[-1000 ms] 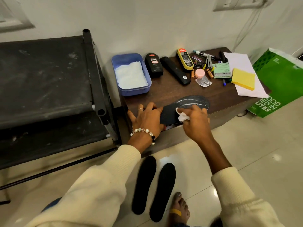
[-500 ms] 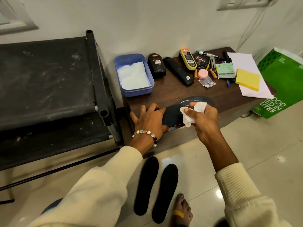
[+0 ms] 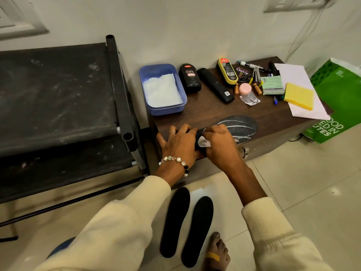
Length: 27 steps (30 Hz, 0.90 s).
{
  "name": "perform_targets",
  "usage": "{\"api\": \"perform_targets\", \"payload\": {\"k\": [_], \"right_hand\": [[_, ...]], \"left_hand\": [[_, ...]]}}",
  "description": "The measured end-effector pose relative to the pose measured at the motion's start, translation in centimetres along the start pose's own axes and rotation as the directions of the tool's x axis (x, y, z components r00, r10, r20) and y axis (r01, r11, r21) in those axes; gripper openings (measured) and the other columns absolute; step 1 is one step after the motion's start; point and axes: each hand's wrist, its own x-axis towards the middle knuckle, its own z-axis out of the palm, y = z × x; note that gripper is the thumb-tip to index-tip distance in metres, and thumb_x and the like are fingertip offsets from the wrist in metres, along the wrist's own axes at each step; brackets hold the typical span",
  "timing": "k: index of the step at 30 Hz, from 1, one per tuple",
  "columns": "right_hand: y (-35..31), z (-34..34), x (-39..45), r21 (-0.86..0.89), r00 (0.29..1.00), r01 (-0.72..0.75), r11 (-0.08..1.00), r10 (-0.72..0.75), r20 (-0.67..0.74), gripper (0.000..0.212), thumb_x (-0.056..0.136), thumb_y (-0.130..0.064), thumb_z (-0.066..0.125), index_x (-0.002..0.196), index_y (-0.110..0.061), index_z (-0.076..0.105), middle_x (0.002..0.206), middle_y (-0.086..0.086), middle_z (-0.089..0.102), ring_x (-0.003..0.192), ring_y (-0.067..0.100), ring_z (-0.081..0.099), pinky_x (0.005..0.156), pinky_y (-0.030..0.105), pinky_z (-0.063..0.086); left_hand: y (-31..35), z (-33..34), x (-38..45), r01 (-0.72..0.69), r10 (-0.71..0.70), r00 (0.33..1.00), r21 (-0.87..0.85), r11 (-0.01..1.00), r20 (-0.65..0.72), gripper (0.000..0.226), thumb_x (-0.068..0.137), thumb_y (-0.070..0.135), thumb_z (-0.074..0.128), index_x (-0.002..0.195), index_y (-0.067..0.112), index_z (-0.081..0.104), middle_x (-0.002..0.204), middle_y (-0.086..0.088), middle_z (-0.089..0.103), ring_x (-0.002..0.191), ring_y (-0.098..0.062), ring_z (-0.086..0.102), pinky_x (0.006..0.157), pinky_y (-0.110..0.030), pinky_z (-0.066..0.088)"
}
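Frame centre: left hand point(image 3: 179, 141) spread flat, pinning insole point(image 3: 241, 127); right hand point(image 3: 220, 146) pinches white wipe point(image 3: 204, 142). Best stroke toeward, firm, heel anchored

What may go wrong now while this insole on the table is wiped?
The insole lies at the table's front edge, pressed only by the left hand; a hard wipe might push it off. The tissue in the right hand may tear. The bare foot might step on the two insoles on the floor.

Blue tub point(image 3: 166, 111), polish bottle point(image 3: 189, 78), remote point(image 3: 214, 85), green bag point(image 3: 341, 98)
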Motion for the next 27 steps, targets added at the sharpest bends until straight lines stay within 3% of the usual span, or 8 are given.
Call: {"api": "perform_targets", "payload": {"k": [4,9,13,16,19,21,23,27], "right_hand": [[0.5,-1.3,-0.5,-0.041,0.982,0.150,0.988,-0.144,0.122,0.053,0.074,0.009,0.053,0.125,0.001,0.057,0.136,0.018,0.052,0.126,0.033,0.046,0.105,0.030,0.032],[1.3,-0.6,0.0,-0.144,0.998,-0.017,0.989,0.025,0.056,0.060,0.082,0.008,0.049,0.140,-0.002,0.039,0.150,0.013,0.033,0.136,0.026,0.030,0.109,0.022,0.022],[-0.5,0.1,-0.2,-0.098,0.996,-0.011,0.995,0.020,0.088,0.042,0.090,-0.004,0.044,0.132,-0.004,0.046,0.129,0.016,0.049,0.118,0.027,0.044,0.091,0.030,0.041],[0.7,0.5,-0.3,-0.013,0.982,-0.152,0.988,0.152,0.108,0.033,0.092,-0.009,0.039,0.123,-0.003,0.050,0.109,0.010,0.052,0.088,0.011,0.049,0.071,0.015,0.040],[1.8,0.4,0.1,-0.064,0.970,-0.240,0.969,0.241,0.016,0.032,0.090,-0.001,0.044,0.122,-0.001,0.051,0.115,0.016,0.057,0.103,0.024,0.048,0.078,0.029,0.042],[1.5,0.5,0.5,0.016,0.962,-0.274,0.962,0.274,-0.008,0.027,0.091,-0.005,0.048,0.118,-0.002,0.052,0.106,0.013,0.057,0.098,0.014,0.052,0.072,0.024,0.045],[0.5,1.3,0.5,0.091,0.981,-0.188,0.978,0.190,-0.023,0.027,0.095,-0.015,0.044,0.118,-0.004,0.052,0.096,-0.001,0.050,0.076,-0.012,0.047,0.061,0.005,0.037],[1.2,2.9,0.8,0.052,1.000,0.019,0.998,-0.018,-0.019,0.032,0.094,-0.023,0.039,0.116,-0.006,0.055,0.088,-0.012,0.042,0.070,-0.001,0.038,0.064,-0.002,0.031]], "left_hand": [[-0.1,-0.1,0.1,0.008,-0.008,1.000,0.003,1.000,-0.005,0.074,0.082,0.051,0.068,0.145,0.032,0.032,0.144,0.009,0.035,0.134,-0.026,0.027,0.108,-0.064,0.018],[-0.2,0.1,0.3,0.010,-0.010,1.000,0.027,1.000,0.006,0.077,0.081,0.049,0.069,0.146,0.032,0.030,0.145,0.009,0.034,0.134,-0.026,0.027,0.107,-0.064,0.020],[-0.2,0.0,0.2,0.005,-0.005,1.000,0.009,1.000,0.000,0.076,0.081,0.051,0.068,0.146,0.032,0.032,0.146,0.009,0.034,0.135,-0.026,0.026,0.108,-0.065,0.019],[-0.2,0.1,0.2,0.002,-0.002,1.000,0.015,1.000,0.002,0.077,0.081,0.050,0.068,0.146,0.032,0.031,0.146,0.009,0.034,0.134,-0.026,0.027,0.108,-0.065,0.019],[-0.3,0.1,0.4,0.003,-0.003,1.000,0.010,1.000,0.011,0.078,0.081,0.047,0.070,0.146,0.032,0.031,0.144,0.009,0.035,0.134,-0.026,0.028,0.107,-0.065,0.020],[-0.3,0.1,0.4,0.008,-0.008,1.000,0.007,1.000,0.014,0.078,0.080,0.047,0.071,0.146,0.032,0.031,0.144,0.009,0.035,0.134,-0.026,0.028,0.107,-0.065,0.020],[-0.2,0.0,0.3,0.012,-0.012,1.000,-0.005,1.000,0.006,0.076,0.080,0.049,0.070,0.145,0.033,0.033,0.144,0.010,0.035,0.134,-0.027,0.027,0.107,-0.065,0.020],[-0.1,-0.1,0.2,0.035,-0.035,0.999,-0.018,0.999,0.001,0.083,0.080,0.045,0.072,0.148,0.032,0.026,0.147,0.008,0.034,0.135,-0.026,0.026,0.108,-0.064,0.020]]}}
